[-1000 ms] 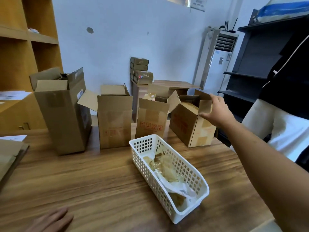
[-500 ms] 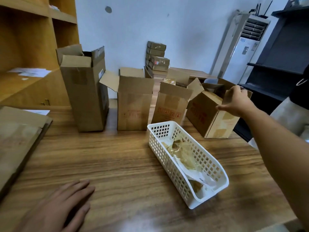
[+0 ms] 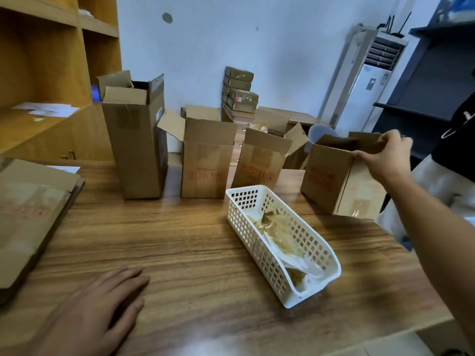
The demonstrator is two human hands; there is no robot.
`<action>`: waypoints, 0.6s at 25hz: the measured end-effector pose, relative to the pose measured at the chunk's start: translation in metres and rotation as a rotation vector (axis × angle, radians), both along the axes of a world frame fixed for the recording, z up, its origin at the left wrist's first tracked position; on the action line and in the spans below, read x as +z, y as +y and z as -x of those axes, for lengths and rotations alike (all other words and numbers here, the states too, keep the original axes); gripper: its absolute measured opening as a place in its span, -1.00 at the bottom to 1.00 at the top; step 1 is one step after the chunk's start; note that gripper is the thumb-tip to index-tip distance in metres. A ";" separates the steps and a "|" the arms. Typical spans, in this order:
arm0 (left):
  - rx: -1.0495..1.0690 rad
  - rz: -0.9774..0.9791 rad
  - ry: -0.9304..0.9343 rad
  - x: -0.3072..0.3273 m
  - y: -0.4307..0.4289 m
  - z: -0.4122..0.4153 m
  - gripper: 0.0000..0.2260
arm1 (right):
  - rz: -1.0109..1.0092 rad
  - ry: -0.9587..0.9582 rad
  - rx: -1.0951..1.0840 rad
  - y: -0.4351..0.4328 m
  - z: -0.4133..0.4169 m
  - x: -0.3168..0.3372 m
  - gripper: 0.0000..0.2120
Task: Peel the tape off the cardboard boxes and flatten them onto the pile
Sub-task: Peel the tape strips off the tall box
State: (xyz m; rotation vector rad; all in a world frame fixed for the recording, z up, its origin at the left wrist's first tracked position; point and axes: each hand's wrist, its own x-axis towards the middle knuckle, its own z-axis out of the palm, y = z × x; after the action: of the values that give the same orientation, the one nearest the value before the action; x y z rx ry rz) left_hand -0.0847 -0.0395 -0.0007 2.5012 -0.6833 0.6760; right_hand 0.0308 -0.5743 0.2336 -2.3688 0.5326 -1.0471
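While the right hand point(image 3: 385, 156) grips the top rim of the open brown box point(image 3: 330, 179) standing behind and right of the white basket point(image 3: 335, 265), long axis roughly vertical and glossy tape point(image 3: 357, 210) at its base, the left hand point(image 3: 95, 314) rests flat and empty on the worktop point(image 3: 192, 240), nearer the flattened pile point(image 3: 30, 214) left of the basket.

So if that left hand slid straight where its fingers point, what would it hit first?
Probably the white plastic lattice basket, at its side wall; the wooden table between it and the left hand looks bare, though depth is unclear.
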 end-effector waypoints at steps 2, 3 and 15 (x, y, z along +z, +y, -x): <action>-0.047 -0.030 0.002 0.004 0.000 -0.004 -0.53 | 0.017 -0.063 -0.011 0.000 0.016 0.014 -0.44; -0.019 0.001 -0.059 0.001 -0.004 -0.008 -0.48 | 0.023 -0.094 -0.020 0.002 0.024 0.022 -0.45; 0.062 0.041 0.251 -0.010 0.010 -0.015 -0.57 | 0.006 -0.571 0.136 0.053 0.142 0.153 -0.23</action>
State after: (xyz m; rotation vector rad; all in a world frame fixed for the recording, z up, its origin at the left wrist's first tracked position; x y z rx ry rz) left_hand -0.0694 -0.0297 -0.0104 2.5196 -0.4970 0.3822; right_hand -0.1112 -0.5208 0.3865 -1.9432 0.1532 -1.5708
